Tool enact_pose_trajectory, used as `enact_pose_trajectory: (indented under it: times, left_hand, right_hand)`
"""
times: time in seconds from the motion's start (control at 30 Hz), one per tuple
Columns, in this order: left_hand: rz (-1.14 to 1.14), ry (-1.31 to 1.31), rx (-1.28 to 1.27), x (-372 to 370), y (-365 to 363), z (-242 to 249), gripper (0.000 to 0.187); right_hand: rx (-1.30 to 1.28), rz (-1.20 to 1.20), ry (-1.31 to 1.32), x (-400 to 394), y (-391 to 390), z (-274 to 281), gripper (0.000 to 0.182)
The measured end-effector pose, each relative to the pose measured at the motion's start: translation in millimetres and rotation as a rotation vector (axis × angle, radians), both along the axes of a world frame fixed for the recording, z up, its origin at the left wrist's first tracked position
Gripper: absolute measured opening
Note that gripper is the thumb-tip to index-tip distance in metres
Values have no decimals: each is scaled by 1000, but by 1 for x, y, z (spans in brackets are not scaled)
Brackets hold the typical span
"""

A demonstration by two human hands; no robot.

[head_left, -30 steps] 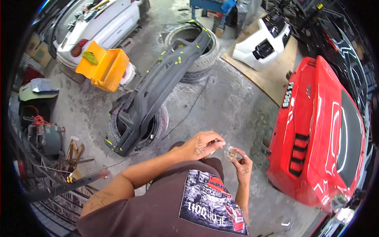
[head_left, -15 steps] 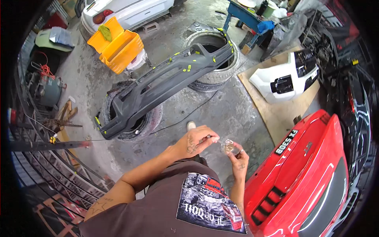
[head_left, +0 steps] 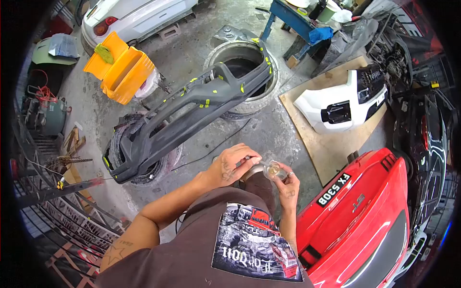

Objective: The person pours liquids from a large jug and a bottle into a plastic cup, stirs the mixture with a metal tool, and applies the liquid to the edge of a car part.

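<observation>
My left hand [head_left: 235, 164] is closed, its fingertips pinching a small thin thing whose kind I cannot make out. The thing points toward a small clear cup [head_left: 273, 168], at the cup's rim. A little amber-coloured stuff shows inside the cup. Thumb and fingers of my right hand [head_left: 287, 182] grip the cup from its right side, and a ring is on one finger. Beyond both hands, a dark grey car bumper [head_left: 192, 113] with several bits of yellow tape lies across stacks of tyres [head_left: 240, 50]. Neither hand touches the bumper.
A yellow toolbox [head_left: 127, 74] stands open at the upper left, near a white car [head_left: 139, 19]. A red car part with a number plate [head_left: 355, 211] is close on my right. A white bumper [head_left: 331, 103] lies on a board [head_left: 307, 139]. A cable [head_left: 216, 149] crosses the floor.
My left hand has come closer to the cup, and the thing in its fingers now meets the rim. The view has shifted, moving the bumper and toolbox left and slightly down.
</observation>
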State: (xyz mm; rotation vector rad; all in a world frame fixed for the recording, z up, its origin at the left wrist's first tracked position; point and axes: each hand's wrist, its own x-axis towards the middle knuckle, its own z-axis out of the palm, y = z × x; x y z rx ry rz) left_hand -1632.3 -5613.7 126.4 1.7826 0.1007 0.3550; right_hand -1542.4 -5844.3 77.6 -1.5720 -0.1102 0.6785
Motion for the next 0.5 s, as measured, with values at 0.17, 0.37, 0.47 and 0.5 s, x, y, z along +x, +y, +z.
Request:
enact_pose_trajectory:
  times: [0.17, 0.37, 0.47, 0.5]
  left_hand:
    - [235, 25, 74, 44, 20, -7, 13]
    - [410, 187, 29, 109, 29, -10, 14]
    - [559, 295, 16, 133, 28, 5, 15]
    - [630, 323, -46, 141, 25, 8, 15]
  right_hand:
    - [-76, 162, -77, 79, 37, -20, 41]
    - [-143, 486, -86, 193, 86, -20, 37]
    - [-49, 600, -21, 241, 114, -25, 39]
    - [-54, 678, -48, 256, 121, -27, 39]
